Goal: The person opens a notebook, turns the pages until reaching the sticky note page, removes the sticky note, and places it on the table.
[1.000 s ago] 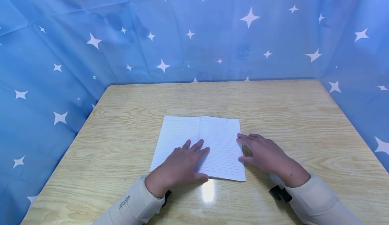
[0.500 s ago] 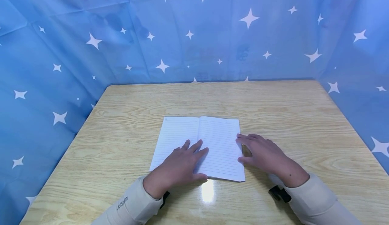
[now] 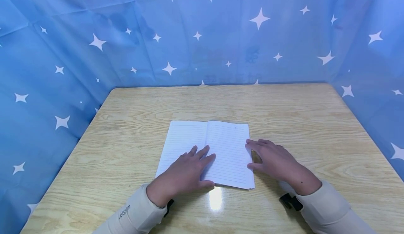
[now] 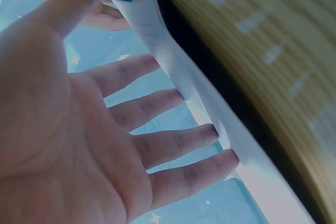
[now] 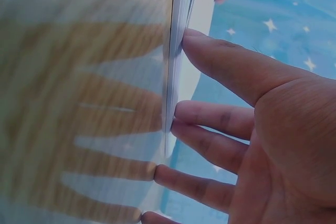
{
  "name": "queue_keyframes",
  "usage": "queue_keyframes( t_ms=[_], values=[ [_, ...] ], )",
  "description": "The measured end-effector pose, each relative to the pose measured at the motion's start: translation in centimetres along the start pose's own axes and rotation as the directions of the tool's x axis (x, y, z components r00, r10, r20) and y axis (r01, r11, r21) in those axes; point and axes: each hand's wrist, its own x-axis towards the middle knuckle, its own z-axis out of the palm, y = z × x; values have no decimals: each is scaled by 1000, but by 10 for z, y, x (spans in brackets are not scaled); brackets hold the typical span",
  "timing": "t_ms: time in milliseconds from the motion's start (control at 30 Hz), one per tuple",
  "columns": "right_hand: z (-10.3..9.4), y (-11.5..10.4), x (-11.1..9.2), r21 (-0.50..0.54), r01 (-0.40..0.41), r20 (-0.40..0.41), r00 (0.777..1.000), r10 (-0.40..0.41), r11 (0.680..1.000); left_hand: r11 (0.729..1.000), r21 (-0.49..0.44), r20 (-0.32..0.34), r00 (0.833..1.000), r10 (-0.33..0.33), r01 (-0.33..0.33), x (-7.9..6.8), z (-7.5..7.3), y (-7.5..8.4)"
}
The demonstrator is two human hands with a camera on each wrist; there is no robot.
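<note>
An open notebook with white ruled pages (image 3: pixel 228 135) lies on the table in the head view. My left hand (image 3: pixel 184 174) rests across its lower middle, fingers spread over the fold and the right page. The left wrist view shows the fingertips of that left hand (image 4: pixel 105 145) touching the page, with the thumb out near the lower edge. At the notebook's right edge is my right hand (image 3: pixel 276 160). In the right wrist view, its thumb and first fingers touch the stacked page edges (image 5: pixel 180 19), while the lower fingertips (image 5: pixel 164 174) meet the tabletop.
The notebook sits on a light wood-grain table (image 3: pixel 126 121) with a glossy surface that reflects a lamp near the front. Behind and beside it hangs a blue cloth (image 3: pixel 221 23) with white stars. Both forearms wear pale sleeves (image 3: pixel 325 206), with black straps at the wrists.
My left hand has shifted very slightly left and down on the pages. The right hand and notebook have hardly moved.
</note>
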Motion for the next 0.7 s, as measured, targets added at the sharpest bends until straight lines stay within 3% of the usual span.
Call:
queue_keyframes(
  t_ms=[333, 700],
  values=[
    [0, 1, -1, 9, -5, 5, 1000, 5, 1000, 1000, 13, -31, 999, 28, -27, -3, 2, -3],
    [1, 0, 0, 4, -2, 6, 1000, 2, 1000, 1000, 1, 7, 1000, -6, 6, 1, 4, 2]
  ],
)
